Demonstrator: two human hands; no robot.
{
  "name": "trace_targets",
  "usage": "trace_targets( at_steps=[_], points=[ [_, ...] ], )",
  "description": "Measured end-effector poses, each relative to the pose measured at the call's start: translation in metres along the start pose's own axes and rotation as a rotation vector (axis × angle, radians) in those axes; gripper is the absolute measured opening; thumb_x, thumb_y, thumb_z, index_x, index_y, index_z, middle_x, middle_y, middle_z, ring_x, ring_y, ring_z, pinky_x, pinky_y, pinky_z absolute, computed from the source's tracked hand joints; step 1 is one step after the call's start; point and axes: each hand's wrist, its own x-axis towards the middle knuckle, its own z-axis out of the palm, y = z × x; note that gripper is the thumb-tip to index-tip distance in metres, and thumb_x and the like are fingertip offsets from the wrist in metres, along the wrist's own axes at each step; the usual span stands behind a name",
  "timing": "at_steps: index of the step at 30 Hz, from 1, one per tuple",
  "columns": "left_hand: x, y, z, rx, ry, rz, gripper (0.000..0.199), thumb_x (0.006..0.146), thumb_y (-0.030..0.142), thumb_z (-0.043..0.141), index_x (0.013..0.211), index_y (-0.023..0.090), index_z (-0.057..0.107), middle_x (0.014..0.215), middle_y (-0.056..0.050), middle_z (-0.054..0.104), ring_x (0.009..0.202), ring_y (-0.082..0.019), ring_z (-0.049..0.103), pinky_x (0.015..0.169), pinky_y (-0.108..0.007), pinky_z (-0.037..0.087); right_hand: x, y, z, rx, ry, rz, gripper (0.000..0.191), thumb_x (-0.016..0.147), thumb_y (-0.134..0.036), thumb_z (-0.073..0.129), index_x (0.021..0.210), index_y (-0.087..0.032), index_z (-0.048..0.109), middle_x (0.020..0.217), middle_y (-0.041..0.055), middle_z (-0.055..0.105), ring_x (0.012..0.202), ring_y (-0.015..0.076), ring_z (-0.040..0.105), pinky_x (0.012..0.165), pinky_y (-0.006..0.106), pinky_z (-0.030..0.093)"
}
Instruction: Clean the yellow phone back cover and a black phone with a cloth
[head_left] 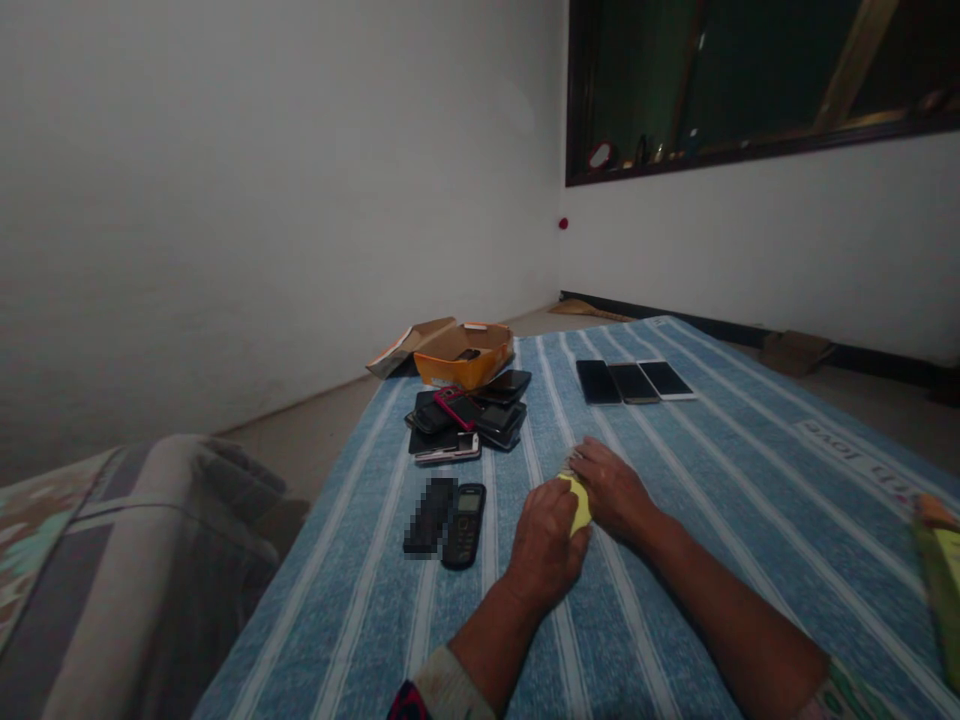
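Observation:
Near the middle of the striped cloth, both my hands are closed around a small yellow cloth-like piece [578, 503]. My left hand [547, 540] grips its near left side. From the far right side, my right hand [611, 488] presses on it with bent fingers. Whatever lies beneath the fingers is hidden, though a pale bit shows by the right fingertips. Left of my left hand lie a black keypad phone [466, 525] and a dark blurred-out item [431, 516]. Beyond them is a loose pile of phones [469, 412], one with a pink edge.
An orange cardboard box [466, 374] with its lid raised stands behind the pile. Three flat smartphones [636, 382] lie in a row at the far right. A yellow-green object [941, 580] shows at the right edge. Blue striped cloth [360, 600] covers the surface; draped fabric [172, 560] is at left.

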Motion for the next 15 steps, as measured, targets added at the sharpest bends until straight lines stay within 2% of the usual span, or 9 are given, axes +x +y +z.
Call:
trace_targets(
  at_steps=[3, 9, 12, 15],
  points=[
    [-0.001, -0.001, -0.001, 0.008, -0.003, 0.007, 0.023, 0.077, 0.016, 0.059, 0.099, 0.019, 0.058, 0.114, -0.012, 0.064, 0.111, -0.028, 0.059, 0.097, -0.050, 0.050, -0.003, 0.003, 0.002, -0.048, 0.026, 0.053, 0.029, 0.086, -0.005, 0.047, 0.104, -0.014, 0.068, 0.110, 0.0121, 0.065, 0.123, 0.0253, 0.049, 0.108, 0.042, 0.038],
    [0.008, 0.005, -0.017, 0.047, -0.010, -0.013, 0.015, 0.081, 0.020, 0.055, 0.095, 0.018, 0.060, 0.103, -0.011, 0.068, 0.101, -0.027, 0.062, 0.092, -0.048, 0.051, -0.003, -0.009, -0.002, 0.010, -0.005, -0.044, 0.018, 0.090, -0.014, 0.052, 0.096, -0.018, 0.068, 0.108, 0.0096, 0.065, 0.111, 0.0237, 0.055, 0.102, 0.039, 0.043],
    [0.015, 0.024, -0.024, 0.054, -0.085, -0.006, 0.014, 0.086, 0.025, 0.052, 0.093, 0.019, 0.063, 0.091, -0.008, 0.069, 0.089, -0.025, 0.065, 0.087, -0.046, 0.053, -0.002, -0.007, -0.002, 0.013, -0.021, -0.046, 0.017, 0.089, -0.014, 0.052, 0.092, -0.020, 0.068, 0.104, 0.0085, 0.066, 0.105, 0.0229, 0.057, 0.097, 0.037, 0.046],
    [0.011, 0.050, -0.018, 0.012, -0.092, 0.095, 0.022, 0.090, 0.038, 0.052, 0.095, 0.022, 0.066, 0.094, -0.007, 0.070, 0.092, -0.026, 0.064, 0.086, -0.044, 0.053, -0.003, -0.002, -0.001, 0.014, -0.041, -0.034, 0.016, 0.088, -0.013, 0.054, 0.090, -0.020, 0.068, 0.101, 0.0079, 0.066, 0.102, 0.0222, 0.058, 0.090, 0.034, 0.047]
  ],
)
